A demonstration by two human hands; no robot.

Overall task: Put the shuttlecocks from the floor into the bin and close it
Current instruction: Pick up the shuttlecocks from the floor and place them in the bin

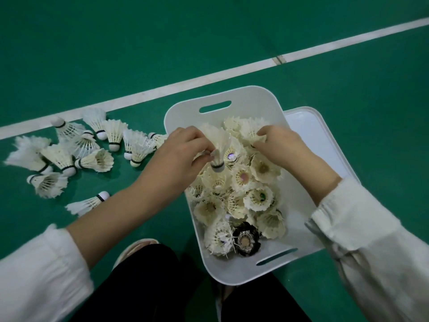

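A white bin (243,269) with handle slots stands open on the green floor, packed with several white shuttlecocks standing cork down and one dark shuttlecock (245,239) near its front. My left hand (178,152) is over the bin's left side, pinching a white shuttlecock (218,147) by its feathers, cork down. My right hand (281,145) is over the back of the bin, its fingers closed on the feathers of another shuttlecock (251,130). Several loose shuttlecocks (69,156) lie on the floor left of the bin.
The bin's white lid (311,131) lies flat behind and right of the bin, partly under it. A white court line (232,73) runs diagonally across the floor behind. My knees in black trousers (144,287) and a light shoe (134,248) are at the near edge.
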